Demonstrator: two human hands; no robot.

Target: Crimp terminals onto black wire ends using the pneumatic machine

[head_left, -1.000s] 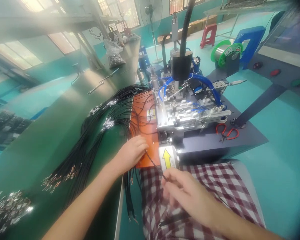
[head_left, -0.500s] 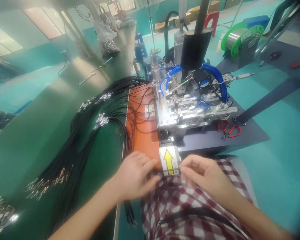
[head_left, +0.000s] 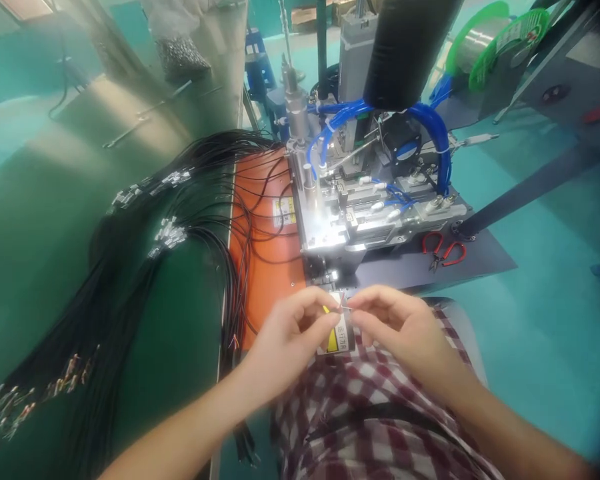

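Note:
My left hand [head_left: 297, 327] is closed in a pinch, thumb against forefinger. Facing it, my right hand [head_left: 400, 323] pinches from the other side. Between the two sets of fingertips shows a thin wire [head_left: 346, 307], pale and very small; the rest of it is hidden by my fingers. Both hands hover over a white plate with a yellow arrow [head_left: 347, 337], at the near end of the metal machine [head_left: 320, 220]. Left of them, black cables [head_left: 235, 267] trail over an orange panel [head_left: 267, 293].
Bundles of black cables with metal ends [head_left: 167, 235] lie on the green table [head_left: 180, 347]. Red-handled cutters [head_left: 443, 252] rest on the machine's dark base. A green spool [head_left: 480, 40] stands at the back right, and a bag of small metal parts [head_left: 180, 57] at the back left.
My hands have come closer together above the arrow plate, and a thin wire now shows between the fingertips. My left fingers have closed into a pinch. The view has tilted down and shifted.

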